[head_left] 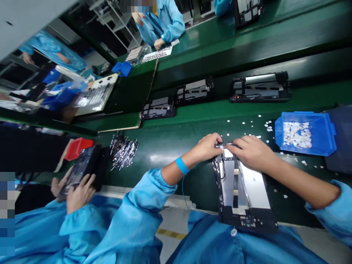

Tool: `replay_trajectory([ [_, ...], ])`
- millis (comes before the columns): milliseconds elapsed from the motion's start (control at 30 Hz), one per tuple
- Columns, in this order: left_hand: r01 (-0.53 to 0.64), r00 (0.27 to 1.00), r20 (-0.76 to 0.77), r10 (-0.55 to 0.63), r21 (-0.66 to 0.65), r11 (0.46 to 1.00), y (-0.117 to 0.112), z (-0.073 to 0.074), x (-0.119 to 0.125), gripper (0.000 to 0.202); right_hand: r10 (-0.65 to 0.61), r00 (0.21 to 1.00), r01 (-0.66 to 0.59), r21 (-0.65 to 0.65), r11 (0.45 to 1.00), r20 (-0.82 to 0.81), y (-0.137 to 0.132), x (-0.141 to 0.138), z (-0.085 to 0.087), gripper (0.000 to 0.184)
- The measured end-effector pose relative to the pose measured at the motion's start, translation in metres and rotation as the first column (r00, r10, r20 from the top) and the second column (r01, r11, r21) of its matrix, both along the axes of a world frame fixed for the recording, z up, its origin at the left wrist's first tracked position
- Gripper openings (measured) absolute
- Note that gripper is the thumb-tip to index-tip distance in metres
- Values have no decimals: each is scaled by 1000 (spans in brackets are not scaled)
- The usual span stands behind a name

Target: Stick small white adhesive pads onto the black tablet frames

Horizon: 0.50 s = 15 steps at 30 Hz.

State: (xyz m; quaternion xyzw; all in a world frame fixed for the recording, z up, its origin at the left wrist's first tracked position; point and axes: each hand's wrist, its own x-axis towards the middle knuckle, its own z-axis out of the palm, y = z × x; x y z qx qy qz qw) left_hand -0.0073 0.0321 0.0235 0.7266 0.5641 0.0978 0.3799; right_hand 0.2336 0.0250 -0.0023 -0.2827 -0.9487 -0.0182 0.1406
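An opened tablet (pixel 254 185) with flat silver battery cells and black edging lies in front of me, its near end overhanging the bench edge. My left hand (pixel 206 147) is closed at its far left corner, thumb and fingers gripping the rim. Beside it, my right hand (pixel 251 152) has its fingers bent and pressed onto the far edge. Whatever small part may be under the fingertips is hidden. A blue wrist strap (pixel 182 165) with a thin cord is around my left wrist. A thin metal strip (pixel 248 201) lies lengthwise on the tablet.
A blue bin (pixel 323 136) of white scraps stands right, with loose scraps around it. More opened tablets (pixel 260 88) line the green bench's far side. Left are a pile of thin metal strips (pixel 124 151), a red tray (pixel 77 147) and a co-worker's hands (pixel 79 196) holding a dark device.
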Motion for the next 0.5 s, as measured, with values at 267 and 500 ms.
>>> replay_trajectory([
  [267, -297, 945, 140, 295, -9, 955, -123, -8, -22, 50, -574, 799, 477, -394, 786, -177, -84, 65, 5, 40],
  [500, -302, 917, 278, 287, 13, 953, -166, -23, 5, 69, -570, 808, 369, -627, 687, -149, -128, 38, 24, 56],
])
